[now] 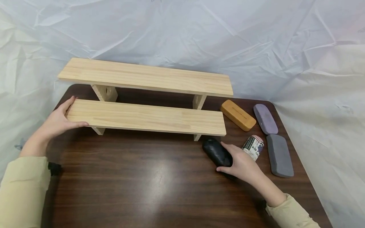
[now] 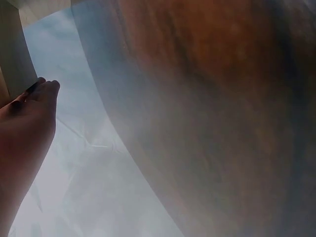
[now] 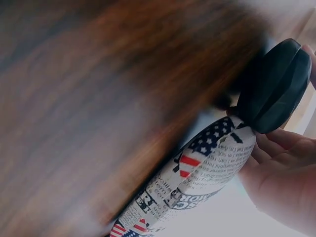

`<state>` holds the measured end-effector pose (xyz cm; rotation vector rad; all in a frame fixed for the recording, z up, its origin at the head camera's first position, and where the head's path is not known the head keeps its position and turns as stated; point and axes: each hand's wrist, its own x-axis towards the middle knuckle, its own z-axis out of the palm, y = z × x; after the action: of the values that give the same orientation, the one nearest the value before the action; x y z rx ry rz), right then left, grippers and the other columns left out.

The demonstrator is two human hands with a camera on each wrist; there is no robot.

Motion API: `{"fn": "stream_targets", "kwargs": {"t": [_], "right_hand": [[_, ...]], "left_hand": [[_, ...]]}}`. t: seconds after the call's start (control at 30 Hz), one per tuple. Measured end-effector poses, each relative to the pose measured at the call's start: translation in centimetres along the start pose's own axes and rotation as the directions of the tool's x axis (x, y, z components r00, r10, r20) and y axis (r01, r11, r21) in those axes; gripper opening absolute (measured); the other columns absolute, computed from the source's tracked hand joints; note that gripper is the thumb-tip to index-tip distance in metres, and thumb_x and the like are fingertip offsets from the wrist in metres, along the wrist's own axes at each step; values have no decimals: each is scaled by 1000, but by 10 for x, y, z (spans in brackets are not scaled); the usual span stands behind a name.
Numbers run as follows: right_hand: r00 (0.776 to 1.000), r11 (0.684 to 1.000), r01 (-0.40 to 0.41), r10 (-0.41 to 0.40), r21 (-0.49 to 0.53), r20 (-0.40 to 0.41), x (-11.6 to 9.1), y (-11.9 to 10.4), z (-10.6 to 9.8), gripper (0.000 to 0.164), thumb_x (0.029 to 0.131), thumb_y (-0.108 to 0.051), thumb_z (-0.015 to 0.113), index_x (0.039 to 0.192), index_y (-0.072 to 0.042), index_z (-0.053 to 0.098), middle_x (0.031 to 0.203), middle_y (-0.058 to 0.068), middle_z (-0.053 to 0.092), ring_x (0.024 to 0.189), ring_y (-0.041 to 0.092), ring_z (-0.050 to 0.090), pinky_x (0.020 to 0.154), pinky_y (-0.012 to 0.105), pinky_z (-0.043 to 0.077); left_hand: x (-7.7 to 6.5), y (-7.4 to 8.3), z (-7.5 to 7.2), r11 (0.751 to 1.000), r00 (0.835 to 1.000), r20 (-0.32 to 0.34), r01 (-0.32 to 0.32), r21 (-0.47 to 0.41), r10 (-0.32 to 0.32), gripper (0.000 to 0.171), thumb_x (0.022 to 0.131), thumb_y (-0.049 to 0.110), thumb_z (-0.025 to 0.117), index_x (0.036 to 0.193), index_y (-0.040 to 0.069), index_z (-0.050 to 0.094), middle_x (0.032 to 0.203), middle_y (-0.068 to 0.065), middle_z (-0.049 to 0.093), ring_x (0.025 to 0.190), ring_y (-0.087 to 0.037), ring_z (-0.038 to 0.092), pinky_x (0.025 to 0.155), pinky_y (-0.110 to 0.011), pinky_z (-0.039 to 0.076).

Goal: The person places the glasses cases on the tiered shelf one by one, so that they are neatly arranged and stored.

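Note:
At the left end of the lower wooden shelf (image 1: 148, 117), my left hand (image 1: 61, 117) grips the board, thumb along its front edge and fingers at the back corner. In the left wrist view this hand (image 2: 29, 123) shows at the board's end. My right hand (image 1: 242, 161) holds a black glasses case (image 1: 217, 152) just in front of the shelf's right end, thumb on the near side. The right wrist view shows the black case (image 3: 276, 86) by the fingers. A glasses case with newsprint and flag pattern (image 1: 253, 146) lies beside the right hand, which partly covers it.
The upper wooden shelf (image 1: 148, 76) stands behind the lower one. On the right of the dark wood table (image 1: 128, 177) lie an orange glasses case (image 1: 238, 115), a purple one (image 1: 265, 118) and a grey one (image 1: 280, 155). White plastic sheeting (image 1: 182, 31) hangs around the table.

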<state>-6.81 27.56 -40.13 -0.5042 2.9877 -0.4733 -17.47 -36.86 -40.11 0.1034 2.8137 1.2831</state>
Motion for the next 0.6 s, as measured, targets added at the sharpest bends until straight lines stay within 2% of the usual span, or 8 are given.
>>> {"fn": "stream_targets", "kwargs": {"t": [0.2,0.43,0.6], "right_hand": [[1000,1000,8,-8,2,-12,1,-4,-1,91,78,-35,96,151,2,56,141,25,66,127,44,64,101,58,55],[999,999,35,-35,3,-6,1,-13,-6,81,75,-30,97,142,2,64,136,22,71,122,39,69,96,54,58],[995,995,97,-97,6,20,1,-23,-11,77,74,-27,97,140,-2,67,133,16,73,121,34,70,94,51,59]], "left_hand": [[-2,2,-2,999,999,36,26,23,-27,119,90,22,85,172,14,-1,179,-11,-3,159,-38,10,132,-38,5],[-3,5,-3,999,997,55,46,12,-47,118,92,24,84,172,16,-3,179,-7,-6,161,-33,7,133,-41,3],[-4,5,-4,999,997,56,51,16,-52,118,92,24,84,172,16,-3,179,-8,-5,161,-34,7,134,-42,3]]}}
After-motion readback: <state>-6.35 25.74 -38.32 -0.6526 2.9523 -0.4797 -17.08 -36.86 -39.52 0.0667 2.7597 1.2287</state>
